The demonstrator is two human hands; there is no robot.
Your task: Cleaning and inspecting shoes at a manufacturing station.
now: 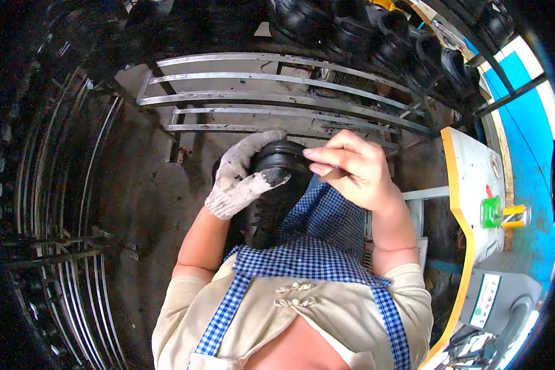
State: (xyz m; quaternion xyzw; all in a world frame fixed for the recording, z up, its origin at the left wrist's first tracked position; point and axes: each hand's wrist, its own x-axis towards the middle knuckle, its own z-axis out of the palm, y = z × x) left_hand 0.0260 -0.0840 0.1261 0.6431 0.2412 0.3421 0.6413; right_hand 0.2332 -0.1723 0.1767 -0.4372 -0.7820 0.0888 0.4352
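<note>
A black lace-up shoe (267, 213) is held in front of my apron, its rounded toe pointing away from me. My left hand (243, 169), in a greyish-white knit glove with dark stains, wraps round the toe end from the left. The glove's thumb, blackened at the tip, lies across the near side of the toe. On the right, my bare right hand (354, 169) has thumb and forefinger pinched together at the toe's right edge. Whatever lies between those fingertips is too small to make out.
Metal rail racks (277, 97) stand ahead, with more racks (74, 290) at left. Black footwear (351, 34) lines the far shelf. To the right, a yellow-edged white table (468, 166) carries a green container (491, 212), a yellow-wrapped roll (515, 216) and a grey machine (505, 290).
</note>
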